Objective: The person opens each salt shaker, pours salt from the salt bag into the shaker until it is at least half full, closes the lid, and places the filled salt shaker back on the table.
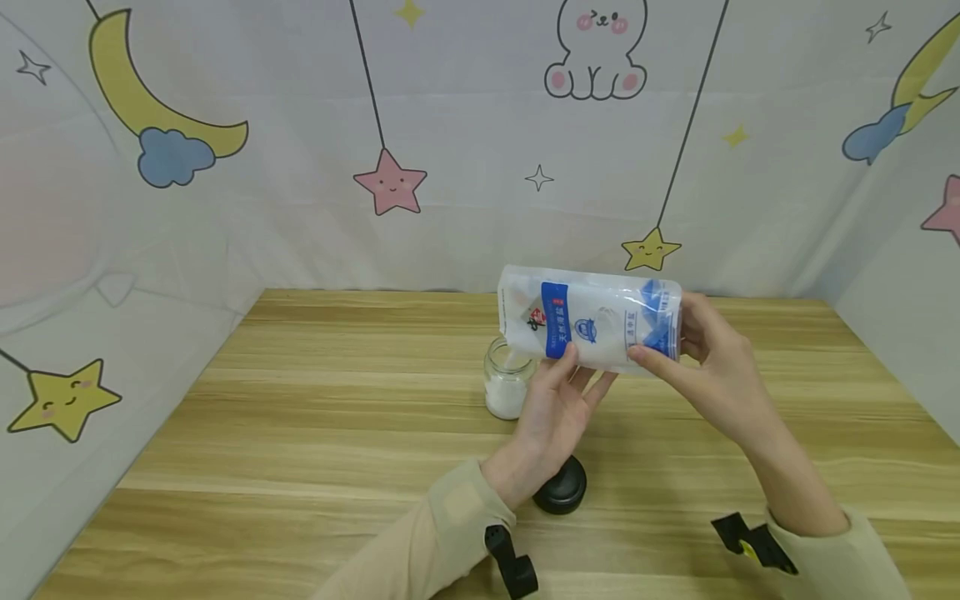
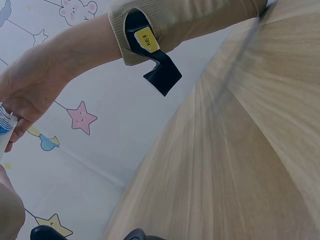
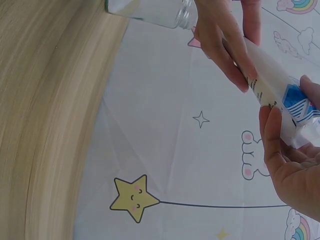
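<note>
A white and blue salt bag (image 1: pixel 607 321) lies nearly level in the air, its lower left corner over the mouth of a glass jar (image 1: pixel 504 398). White salt shows inside the jar, with a white streak in its neck under that corner. My left hand (image 1: pixel 553 412) supports the bag from below, thumb on its front and fingers behind. At the bag's right end, my right hand (image 1: pixel 723 371) pinches it between thumb and fingers. Both hands also show on the bag (image 3: pixel 270 85) in the right wrist view; the jar (image 3: pixel 150 12) is cut off at the top there.
On the wooden table (image 1: pixel 337 433), a round black lid (image 1: pixel 561 487) lies beside my left wrist, partly covered by it. A white cloth (image 1: pixel 465 242) printed with stars and moons hangs behind the table and along both sides.
</note>
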### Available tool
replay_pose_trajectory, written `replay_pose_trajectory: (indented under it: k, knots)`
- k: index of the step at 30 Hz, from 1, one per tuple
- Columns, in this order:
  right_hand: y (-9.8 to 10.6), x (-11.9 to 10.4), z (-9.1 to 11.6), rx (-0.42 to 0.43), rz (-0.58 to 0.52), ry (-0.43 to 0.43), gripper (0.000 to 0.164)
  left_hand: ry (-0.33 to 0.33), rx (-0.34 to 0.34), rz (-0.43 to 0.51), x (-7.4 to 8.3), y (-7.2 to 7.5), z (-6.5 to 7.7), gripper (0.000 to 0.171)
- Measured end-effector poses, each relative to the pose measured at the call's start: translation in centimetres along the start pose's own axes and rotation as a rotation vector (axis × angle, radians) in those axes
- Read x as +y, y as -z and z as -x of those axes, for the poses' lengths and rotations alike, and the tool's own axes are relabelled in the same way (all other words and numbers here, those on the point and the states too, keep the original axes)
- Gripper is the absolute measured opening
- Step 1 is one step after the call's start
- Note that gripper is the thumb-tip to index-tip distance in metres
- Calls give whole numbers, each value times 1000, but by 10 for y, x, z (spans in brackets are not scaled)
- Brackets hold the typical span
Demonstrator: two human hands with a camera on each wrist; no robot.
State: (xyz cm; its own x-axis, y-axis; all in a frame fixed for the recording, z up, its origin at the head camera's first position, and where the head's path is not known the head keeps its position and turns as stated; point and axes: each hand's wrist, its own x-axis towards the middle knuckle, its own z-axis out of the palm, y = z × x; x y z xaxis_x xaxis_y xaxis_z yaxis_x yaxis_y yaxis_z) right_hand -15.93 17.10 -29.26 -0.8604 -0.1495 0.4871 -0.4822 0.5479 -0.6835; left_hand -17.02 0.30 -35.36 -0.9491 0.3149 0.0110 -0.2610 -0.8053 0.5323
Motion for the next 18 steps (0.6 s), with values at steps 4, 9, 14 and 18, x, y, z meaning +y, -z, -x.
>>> replay_pose_trajectory:
  k: [4,9,14,18]
  knots:
    - [0,0,0,1,4,6,58,2,4,-5,1,0,0,40]
    - [0,0,0,-3,2,4,59,-1,1,-2,0,0,0,40]
    - [0,0,0,-13,8,-1,61,-7,-12,-3,-1,0,0,41]
    - [0,1,0,-18,8,2,62,-8,-19,-2,0,1,1,41]
